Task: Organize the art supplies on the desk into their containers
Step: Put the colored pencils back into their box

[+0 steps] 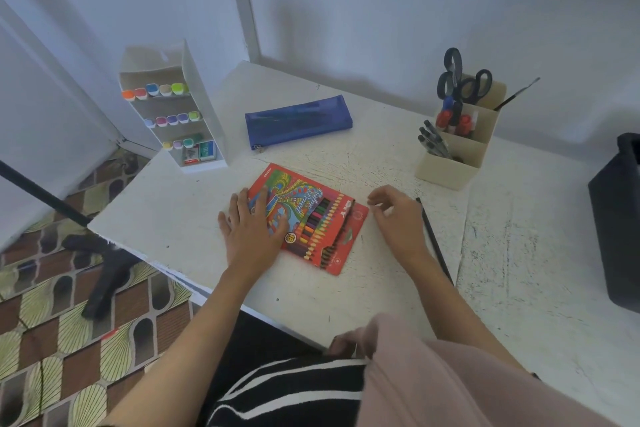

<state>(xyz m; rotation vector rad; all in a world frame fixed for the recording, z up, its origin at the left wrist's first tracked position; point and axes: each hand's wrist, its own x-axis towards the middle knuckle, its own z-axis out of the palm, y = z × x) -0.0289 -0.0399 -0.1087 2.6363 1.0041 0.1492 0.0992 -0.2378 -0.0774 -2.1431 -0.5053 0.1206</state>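
The colored pencil box [308, 218] is lying slanted mid-surface, well back from the near edge, with bare white surface [346, 295] lying open around it. The left hand [251, 229] is pressing on its left half, fingers spread flat. The right hand [398, 218] is hovering just beside its right corner, fingers loosely curled, seemingly holding nothing. A black pencil [434, 239] is lying right of that hand. A blue pencil case [298, 121], white marker rack [204, 107] and beige organizer [457, 163] are sitting farther back.
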